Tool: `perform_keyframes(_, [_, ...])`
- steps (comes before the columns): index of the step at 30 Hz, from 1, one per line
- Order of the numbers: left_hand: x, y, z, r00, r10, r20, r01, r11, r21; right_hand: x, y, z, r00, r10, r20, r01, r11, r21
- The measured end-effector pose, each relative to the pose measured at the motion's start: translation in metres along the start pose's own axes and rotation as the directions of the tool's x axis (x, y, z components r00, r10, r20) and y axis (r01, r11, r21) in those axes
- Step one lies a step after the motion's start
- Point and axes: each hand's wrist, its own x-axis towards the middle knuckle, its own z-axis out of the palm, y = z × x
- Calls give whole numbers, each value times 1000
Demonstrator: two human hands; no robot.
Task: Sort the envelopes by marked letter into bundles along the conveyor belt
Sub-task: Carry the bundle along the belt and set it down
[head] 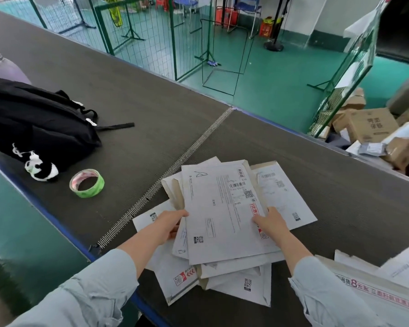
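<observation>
A dark conveyor belt point(151, 109) runs past wire fencing point(137, 31) on a green floor point(269, 74). Both hands clasp the top envelope point(222, 208) (pen mark in its far corner). The left hand point(168, 224) curls round its left edge and the right hand point(270, 223) pinches its right edge. The envelope pile point(241, 286) lies directly beneath, and a tape roll point(87, 183) sits beyond the left hand.

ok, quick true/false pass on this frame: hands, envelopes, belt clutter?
1. The left hand and the right hand both grip the top envelope at its side edges. True.
2. The tape is red and lies on the envelopes. False: the tape roll is green, on the bare conveyor belt, apart from the pile.
3. A panda charm lies beside the black backpack. True.
4. Boxes stand on the belt. False: the cardboard boxes lie past its far edge.
</observation>
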Motion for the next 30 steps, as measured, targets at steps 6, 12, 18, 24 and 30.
perform_keyframes(6, [11,6,26,993,53,-103,-46,996,71,2,9,5,999,-44,-16,44,998,-40])
perform_keyframes(12, [13,9,34,941,119,-317,-73,985,155,6,11,10,999,-44,-1,43,974,-222])
perform_keyframes(18, [46,6,14,970,19,-241,-74,973,-220,7,6,8,1000,-15,-20,10,973,-229])
perform_keyframes(24, [29,15,15,980,36,-193,-86,962,-257,10,11,9,999,-43,-33,33,965,-259])
perform_keyframes(30, [36,22,10,986,78,-150,-109,972,-208,2,18,18,985,-145,-93,97,915,-392])
